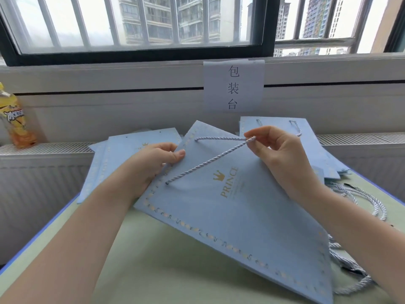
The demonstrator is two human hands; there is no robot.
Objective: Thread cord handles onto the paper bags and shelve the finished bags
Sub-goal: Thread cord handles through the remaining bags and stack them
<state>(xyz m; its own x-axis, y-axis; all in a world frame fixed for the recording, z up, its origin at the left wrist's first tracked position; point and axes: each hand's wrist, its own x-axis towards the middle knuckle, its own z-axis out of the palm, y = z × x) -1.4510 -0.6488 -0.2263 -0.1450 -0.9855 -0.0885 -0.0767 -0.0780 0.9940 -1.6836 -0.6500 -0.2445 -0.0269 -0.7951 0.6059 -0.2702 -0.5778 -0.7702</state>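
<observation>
Counter (pixel 153 260), pale green with a blue edge, set against a radiator under a barred window. A paper sign (pixel 234 85) is taped to the sill; a yellow drink bottle (pixel 16 119) stands far left.

Flat blue paper bag (pixel 230 227) lies tilted on the counter in front of me, over a stack of unthreaded bags (pixel 131 145). A finished bag (pixel 278 126) with its handle in lies behind, to the right. Loose cords (pixel 368 207) are heaped at the right edge.

My left hand (pixel 153 163) grips the bag's top edge, thumb on the face. My right hand (pixel 278 150) pinches the white twisted cord (pixel 210 162) at its bend; both ends run into holes in the bag, pulled taut.

Handling, as I judge it: the bag is light and stiff but creases easily, so hold it by the reinforced top edge near the holes. The cord is limp and soft; take it at mid-span or close to the tips.
</observation>
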